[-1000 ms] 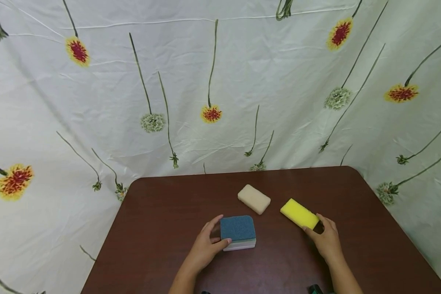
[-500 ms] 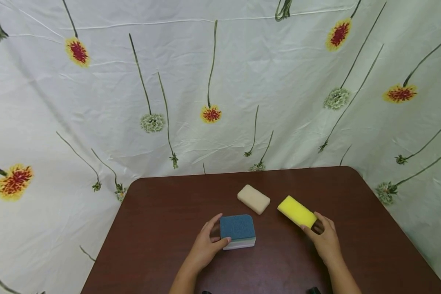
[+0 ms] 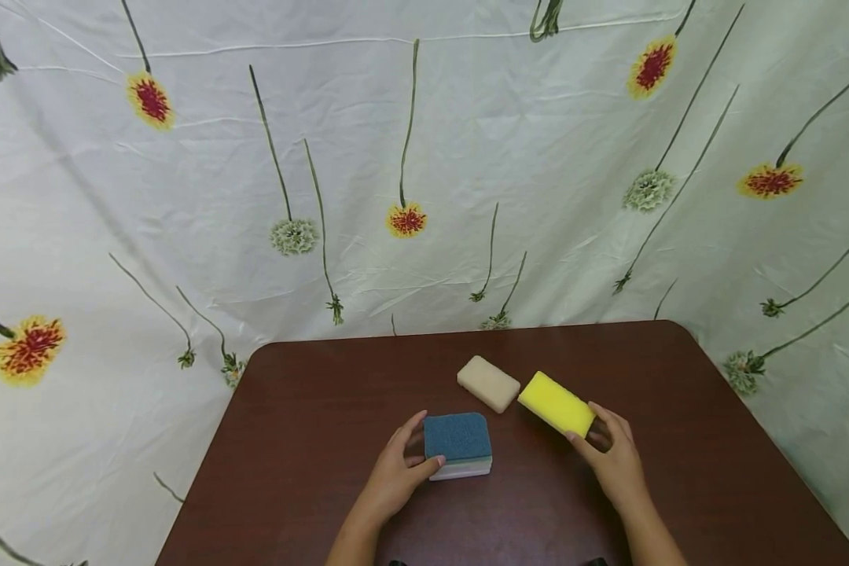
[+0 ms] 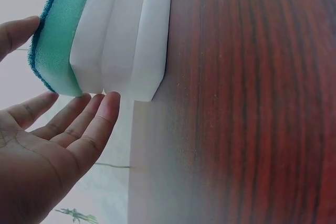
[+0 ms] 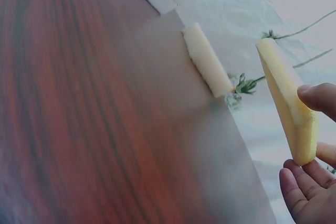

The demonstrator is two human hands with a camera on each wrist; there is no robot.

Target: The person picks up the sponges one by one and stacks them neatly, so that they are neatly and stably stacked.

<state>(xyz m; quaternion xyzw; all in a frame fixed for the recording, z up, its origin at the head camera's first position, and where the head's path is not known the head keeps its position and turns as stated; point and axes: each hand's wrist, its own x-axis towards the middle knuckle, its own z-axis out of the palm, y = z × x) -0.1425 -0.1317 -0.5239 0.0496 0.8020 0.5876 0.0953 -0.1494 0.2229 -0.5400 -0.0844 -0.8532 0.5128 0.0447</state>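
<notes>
A blue-topped green sponge lies on a stack of white sponge blocks on the table. My left hand is at the stack's left end. Its thumb touches the blue scouring face, and its nearly straight fingers lie along the end of the stack. My right hand grips the near end of a yellow sponge between thumb and fingers. In the right wrist view, that sponge stands off from the tabletop, tilted. A cream sponge lies on the table, just left of the yellow one.
The dark brown table has rounded far corners. Behind it hangs a white cloth printed with flowers. At the bottom edge of the head view, small dark objects show near my wrists.
My right hand has moved left and slightly away from me with the yellow sponge, closer to the cream sponge. My left hand and the stack have stayed in place.
</notes>
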